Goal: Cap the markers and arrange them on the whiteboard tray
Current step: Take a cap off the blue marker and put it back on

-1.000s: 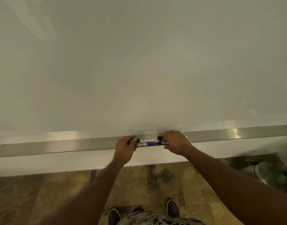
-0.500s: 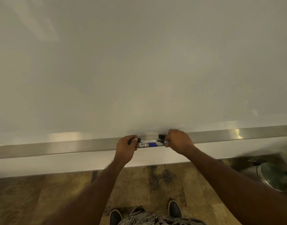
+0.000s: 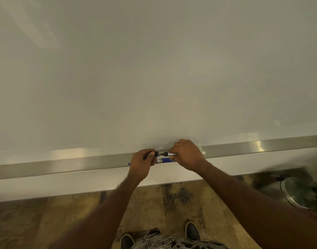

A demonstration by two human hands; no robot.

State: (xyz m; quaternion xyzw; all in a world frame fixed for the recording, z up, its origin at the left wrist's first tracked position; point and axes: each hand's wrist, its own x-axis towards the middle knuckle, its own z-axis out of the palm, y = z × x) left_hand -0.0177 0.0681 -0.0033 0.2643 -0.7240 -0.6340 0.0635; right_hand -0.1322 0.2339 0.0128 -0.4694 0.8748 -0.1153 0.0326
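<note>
While both hands meet over the metal whiteboard tray (image 3: 93, 165), the left hand (image 3: 141, 163) pinches a black cap (image 3: 156, 153) and the right hand (image 3: 187, 155) is closed around a black marker (image 3: 167, 154), tip bare, facing the cap. Blue-banded marker (image 3: 163, 160) lies on the tray just below, partly hidden.

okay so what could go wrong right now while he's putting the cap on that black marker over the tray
1. The black cap in the left hand and the bare tip of the black marker in the right hand are not yet joined; a misaligned push could ink the fingers.
2. The blue marker lies on the whiteboard tray right beneath both hands, so a knuckle might knock it off onto the floor.
</note>
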